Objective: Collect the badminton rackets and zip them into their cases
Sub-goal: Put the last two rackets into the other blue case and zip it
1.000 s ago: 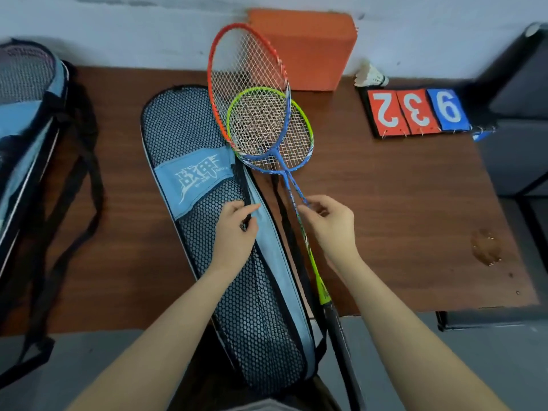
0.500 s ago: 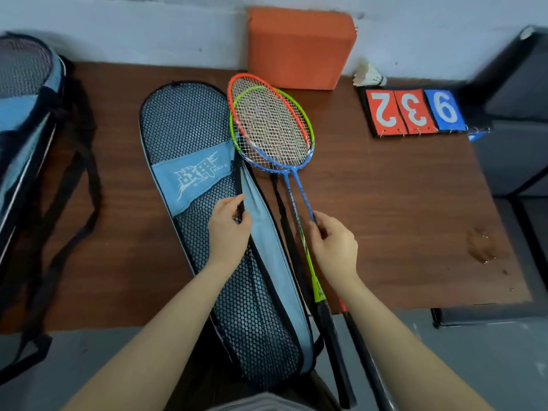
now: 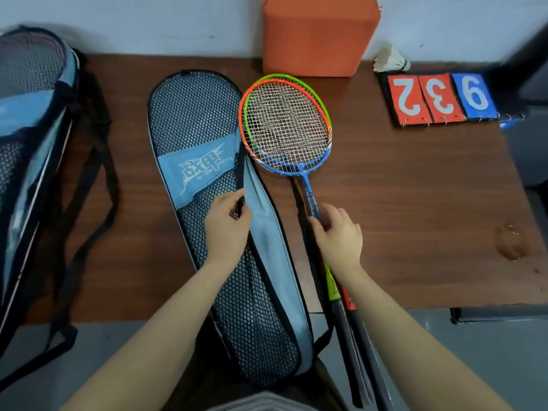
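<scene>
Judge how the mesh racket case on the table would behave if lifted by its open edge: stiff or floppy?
Probably floppy: the mesh racket case is netting and thin fabric, and its flap already folds where the left hand pinches it. Likely light, since it looks flat and empty. Its end overhangs the table, so it may sag.

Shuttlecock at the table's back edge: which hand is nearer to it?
Right. The right hand grips the racket shafts, below-left of the shuttlecock; the left hand is farther left on the case.
</scene>
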Demonstrator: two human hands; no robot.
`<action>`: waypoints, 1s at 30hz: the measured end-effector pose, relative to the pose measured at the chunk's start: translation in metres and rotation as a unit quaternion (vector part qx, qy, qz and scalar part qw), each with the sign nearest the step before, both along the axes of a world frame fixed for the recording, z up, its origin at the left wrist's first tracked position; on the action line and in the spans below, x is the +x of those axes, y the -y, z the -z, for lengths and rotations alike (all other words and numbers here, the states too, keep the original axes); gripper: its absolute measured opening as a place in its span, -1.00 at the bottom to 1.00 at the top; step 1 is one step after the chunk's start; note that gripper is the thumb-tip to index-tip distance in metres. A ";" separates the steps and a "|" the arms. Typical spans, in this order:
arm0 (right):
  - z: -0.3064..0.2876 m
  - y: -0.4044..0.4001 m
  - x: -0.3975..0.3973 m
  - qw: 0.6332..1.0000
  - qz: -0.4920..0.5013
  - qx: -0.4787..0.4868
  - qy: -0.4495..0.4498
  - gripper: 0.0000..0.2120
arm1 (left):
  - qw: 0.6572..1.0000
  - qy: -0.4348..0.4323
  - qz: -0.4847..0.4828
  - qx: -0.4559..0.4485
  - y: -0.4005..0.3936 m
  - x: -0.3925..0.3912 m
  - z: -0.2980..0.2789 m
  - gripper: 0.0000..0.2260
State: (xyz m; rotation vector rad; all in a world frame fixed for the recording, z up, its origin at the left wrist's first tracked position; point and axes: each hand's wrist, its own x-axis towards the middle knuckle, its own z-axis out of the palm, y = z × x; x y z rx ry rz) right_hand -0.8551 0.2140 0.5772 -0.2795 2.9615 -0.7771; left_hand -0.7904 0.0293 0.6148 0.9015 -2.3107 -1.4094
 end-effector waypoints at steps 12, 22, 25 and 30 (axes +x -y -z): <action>0.005 0.023 -0.018 0.997 -0.072 -0.032 -0.022 -0.54 | 0.992 0.096 0.083 -0.028 0.035 -0.021 -0.009 -0.70; -0.020 -0.017 -0.001 0.989 -0.074 -0.090 -0.090 -0.58 | 0.997 0.038 0.055 0.025 0.032 -0.041 -0.010 -0.68; -0.023 -0.033 0.006 0.992 -0.072 -0.054 -0.086 -0.57 | 0.998 -0.010 0.046 0.039 0.024 -0.051 -0.015 -0.74; -0.020 -0.055 0.027 0.993 -0.073 -0.012 -0.095 -0.56 | 1.000 -0.012 -0.014 0.020 0.013 -0.063 -0.017 -0.72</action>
